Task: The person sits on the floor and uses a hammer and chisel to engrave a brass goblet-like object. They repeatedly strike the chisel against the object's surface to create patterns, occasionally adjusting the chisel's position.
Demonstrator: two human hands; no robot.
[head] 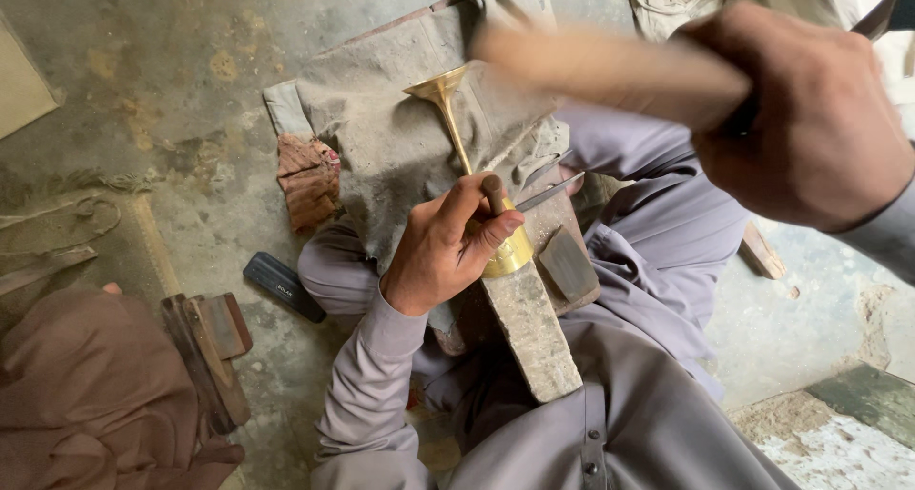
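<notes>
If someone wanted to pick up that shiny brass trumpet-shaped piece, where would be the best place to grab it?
Probably the thin stem of the brass piece, pinched from either side. It lies bare across the grey cloth between the flared end and the left hand, which covers the wide base on the stone block. The flare's cone would likely slip from fingers.

Two hands show: one left hand (448,247) and one right hand (805,118). There is one brass horn-shaped piece (456,128), one punch (494,193), one wooden mallet handle (600,66), blurred, one stone block (532,330), one grey cloth (391,137), one reddish rag (309,177), one dark flat case (283,286), and perhaps two thin metal rods (551,191).
</notes>
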